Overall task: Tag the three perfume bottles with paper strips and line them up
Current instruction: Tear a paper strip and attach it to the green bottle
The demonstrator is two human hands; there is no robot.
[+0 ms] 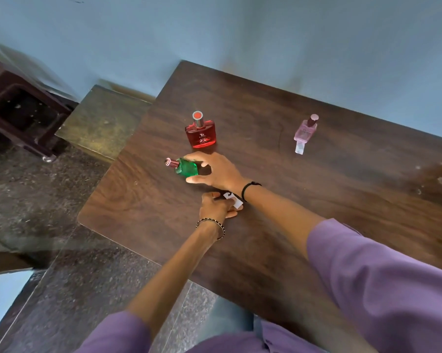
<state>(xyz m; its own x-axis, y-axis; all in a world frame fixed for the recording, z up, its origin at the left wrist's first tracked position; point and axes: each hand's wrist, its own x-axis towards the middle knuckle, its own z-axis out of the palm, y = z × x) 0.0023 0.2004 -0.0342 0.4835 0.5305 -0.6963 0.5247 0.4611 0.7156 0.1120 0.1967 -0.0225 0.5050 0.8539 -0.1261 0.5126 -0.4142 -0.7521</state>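
— Three perfume bottles are found on the dark wood-grain table (342,161). A flat red glass bottle with a silver collar and red cap (201,132) stands upright, and a slim pale pink bottle with a dark rose cap (305,131) is set well apart to its right. A small square green glass bottle with a pink metallic cap (186,167) lies near the red one.

— How is the green one held?

— It is gripped by the right hand (215,169), with thumb and fingers curled round its lower body. It is tilted, the cap pointing left. A small white paper strip (234,200) is pinched in the left hand (215,206), just beside the right wrist.

— How is it expected to handle?

— The glass is judged stiff, smooth and breakable, and fairly heavy for its size. A hold on the flat sides of the body is favoured over the cap, which might pull off. The strip is judged light, limp and easily creased.

— And the contents?

— All three caps are on. Colour is seen through each body, but fill levels cannot be told. A second white strip (299,148) is seen at the pink bottle's base.
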